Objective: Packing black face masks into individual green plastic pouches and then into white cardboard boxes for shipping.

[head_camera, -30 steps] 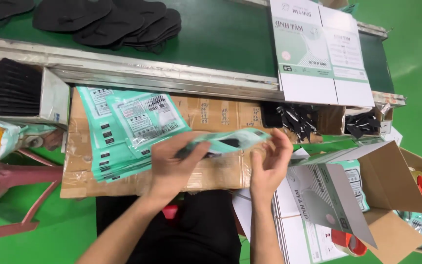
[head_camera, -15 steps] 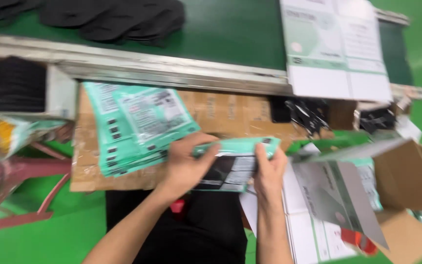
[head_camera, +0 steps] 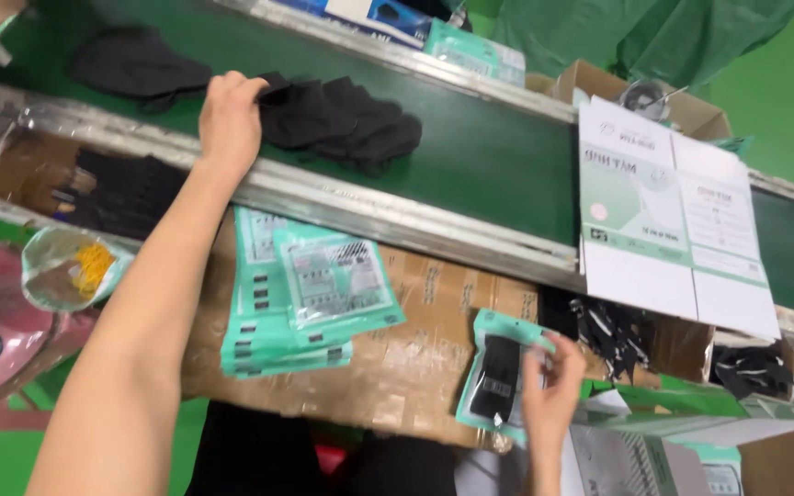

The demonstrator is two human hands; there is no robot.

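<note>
A worker's left hand [head_camera: 229, 115] grips black masks [head_camera: 337, 115] on the green conveyor belt [head_camera: 498, 170], while the right hand [head_camera: 551, 390] pinches a filled teal pouch [head_camera: 498, 375] above the cardboard worktop [head_camera: 415, 367]; loosely pinched, the pouch could slip.

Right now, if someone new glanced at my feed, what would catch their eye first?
The left hand, stretched up onto the green conveyor belt, gripping the edge of a pile of black masks. Lower down, the right hand holds a teal pouch with a black mask inside, over the cardboard sheet. Left of it lies a stack of teal pouches, and a flat white carton rests across the belt at right.
</note>
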